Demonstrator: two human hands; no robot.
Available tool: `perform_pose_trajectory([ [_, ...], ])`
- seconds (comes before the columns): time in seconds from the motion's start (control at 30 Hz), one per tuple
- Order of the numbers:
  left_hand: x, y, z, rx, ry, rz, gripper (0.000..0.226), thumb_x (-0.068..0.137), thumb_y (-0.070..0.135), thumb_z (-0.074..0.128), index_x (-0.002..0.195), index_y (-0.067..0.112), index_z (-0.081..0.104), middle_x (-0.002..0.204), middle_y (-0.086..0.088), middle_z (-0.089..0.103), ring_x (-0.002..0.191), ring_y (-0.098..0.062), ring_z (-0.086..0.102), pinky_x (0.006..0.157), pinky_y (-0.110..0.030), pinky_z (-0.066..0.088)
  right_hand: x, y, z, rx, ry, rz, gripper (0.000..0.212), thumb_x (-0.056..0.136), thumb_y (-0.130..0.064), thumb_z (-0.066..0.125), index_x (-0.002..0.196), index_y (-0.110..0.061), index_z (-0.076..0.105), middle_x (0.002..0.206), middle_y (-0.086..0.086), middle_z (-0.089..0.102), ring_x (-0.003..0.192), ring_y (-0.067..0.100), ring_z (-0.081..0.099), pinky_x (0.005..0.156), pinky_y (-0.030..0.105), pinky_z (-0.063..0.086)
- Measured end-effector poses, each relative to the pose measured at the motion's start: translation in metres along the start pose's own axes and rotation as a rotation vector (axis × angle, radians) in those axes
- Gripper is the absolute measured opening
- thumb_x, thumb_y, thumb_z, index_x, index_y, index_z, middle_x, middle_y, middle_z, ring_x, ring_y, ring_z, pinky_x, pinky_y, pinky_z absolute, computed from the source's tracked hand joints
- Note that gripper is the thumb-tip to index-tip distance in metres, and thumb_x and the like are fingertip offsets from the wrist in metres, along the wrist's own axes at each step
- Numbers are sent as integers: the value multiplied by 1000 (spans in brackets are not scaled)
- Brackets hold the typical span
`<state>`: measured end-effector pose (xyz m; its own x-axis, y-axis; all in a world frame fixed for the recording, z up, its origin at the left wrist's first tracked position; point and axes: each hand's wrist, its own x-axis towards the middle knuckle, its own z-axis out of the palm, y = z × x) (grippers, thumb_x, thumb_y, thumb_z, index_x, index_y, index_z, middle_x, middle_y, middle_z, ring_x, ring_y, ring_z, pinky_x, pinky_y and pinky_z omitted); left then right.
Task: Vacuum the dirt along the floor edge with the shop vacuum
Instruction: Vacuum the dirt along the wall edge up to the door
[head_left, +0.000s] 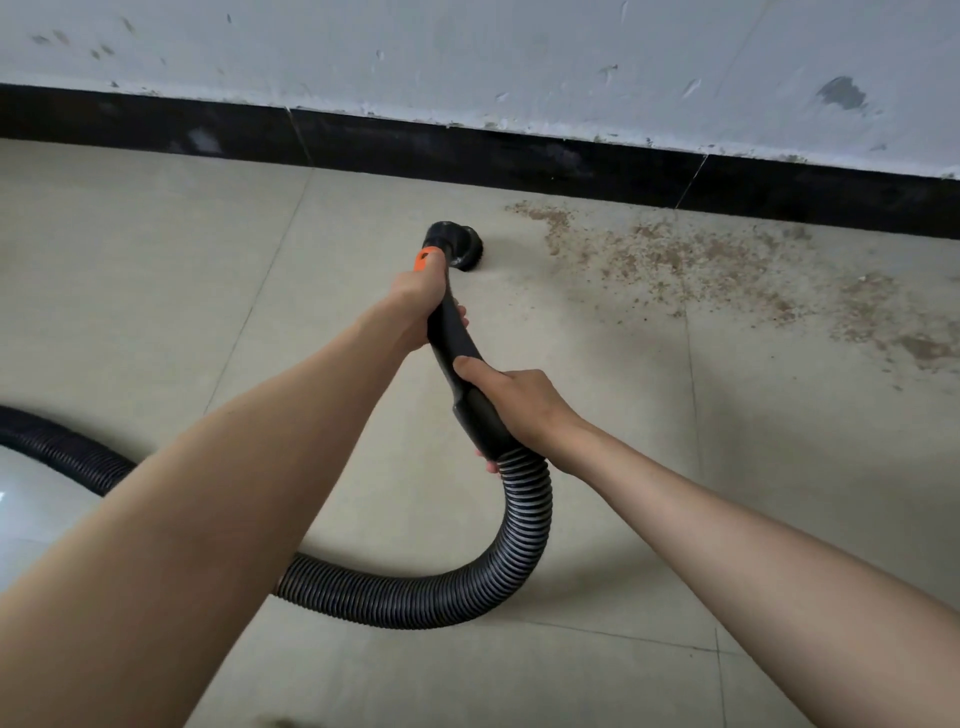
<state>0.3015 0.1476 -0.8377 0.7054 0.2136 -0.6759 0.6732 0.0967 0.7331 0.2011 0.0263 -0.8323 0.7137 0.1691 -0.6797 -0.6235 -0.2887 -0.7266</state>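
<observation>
While both hands grip the black vacuum wand (457, 343), the round brush nozzle (460, 248) at its far end rests on the beige tiled floor (156, 270), just left of the dirt. The left hand (415, 312) is wrapped round the upper wand close behind an orange collar (425, 259), fingers curled about the tube. The right hand (511, 402) clasps the lower wand where it meets the ribbed black hose (519, 545), thumb laid along the top and fingers curled underneath.

The hose loops near the person, then runs off to the left and out of view past a pale rounded shape at the left edge, too cropped to name.

The brown dirt (691, 260) lies scattered in a broad band to the right of the nozzle, beginning near the black skirting (467, 150) and spreading rightward and nearer along the floor edge toward the frame's right side. A denser patch (919, 345) sits at the far right. The skirting runs below a scuffed pale grey wall (519, 62).

Judging by how things lie, most of the job remains: the tiles left of the nozzle look free of grit, yet the whole visible spill to the right appears untouched. The nozzle stands at the spill's left fringe, so a sweep rightward along the skirting seems the work ahead.
</observation>
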Motion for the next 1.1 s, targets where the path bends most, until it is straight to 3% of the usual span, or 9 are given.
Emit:
perform_pose_trajectory([
  [0.13, -9, -4, -49, 26, 78, -8, 36, 97, 37, 40, 110, 4, 40, 67, -10, 48, 50, -22, 48, 45, -27, 43, -1, -3, 42, -43, -135, -11, 64, 69, -64, 63, 87, -3, 62, 77, 17, 63, 55, 31, 61, 57, 43, 58],
  [0.27, -24, -12, -89, -21, 167, -15, 35, 94, 42, 42, 94, 7, 43, 62, -8, 45, 44, -21, 45, 38, -19, 41, -11, -4, 71, -51, -276, 6, 56, 83, -59, 60, 89, -3, 60, 75, 15, 63, 52, 28, 61, 55, 34, 55],
  [0.37, -37, -24, -107, -103, 233, -7, 34, 93, 43, 44, 80, 11, 42, 59, -6, 43, 40, -20, 44, 41, -22, 41, -20, 7, 90, -112, -276, -61, 61, 74, -69, 59, 85, -9, 65, 77, 11, 66, 66, 28, 64, 79, 47, 56],
  [0.43, -46, -37, -116, -138, 259, 8, 34, 92, 45, 44, 80, 13, 44, 57, -7, 44, 38, -20, 45, 43, -24, 42, -29, 17, 98, -107, -245, -82, 67, 64, -73, 59, 83, -10, 66, 77, 9, 67, 71, 27, 64, 83, 48, 54],
  [0.57, -58, -72, -124, -196, 283, -32, 39, 93, 47, 44, 81, 9, 44, 58, -8, 45, 41, -21, 47, 44, -24, 43, -42, 38, 104, -160, -225, -98, 44, 84, -59, 59, 76, -16, 59, 75, 3, 62, 71, 20, 60, 74, 34, 48],
  [0.77, -66, -91, -118, -304, 288, -80, 34, 94, 42, 43, 81, 10, 43, 59, -6, 42, 42, -19, 45, 46, -26, 42, -52, 41, 94, -276, -192, -122, 48, 84, -59, 58, 74, -11, 60, 72, 7, 61, 64, 23, 59, 73, 45, 53],
  [0.9, -71, -98, -113, -341, 271, -134, 32, 92, 41, 45, 92, 9, 44, 61, -5, 43, 36, -18, 46, 48, -27, 43, -58, 44, 83, -295, -211, -99, 61, 69, -70, 57, 74, -9, 62, 70, 8, 63, 57, 23, 58, 68, 47, 52],
  [0.97, -74, -98, -111, -335, 234, -153, 33, 89, 39, 47, 99, 8, 44, 63, -6, 44, 35, -19, 48, 48, -27, 44, -63, 46, 79, -271, -217, -85, 54, 75, -65, 60, 69, -11, 60, 67, 8, 62, 55, 23, 58, 64, 45, 51],
  [1.1, -81, -88, -111, -279, 90, -191, 28, 87, 30, 46, 104, 7, 43, 78, -9, 46, 58, -26, 52, 51, -31, 48, -77, 45, 68, -111, -293, -28, 45, 91, -47, 57, 79, -4, 57, 65, 17, 58, 46, 27, 58, 44, 28, 49],
])
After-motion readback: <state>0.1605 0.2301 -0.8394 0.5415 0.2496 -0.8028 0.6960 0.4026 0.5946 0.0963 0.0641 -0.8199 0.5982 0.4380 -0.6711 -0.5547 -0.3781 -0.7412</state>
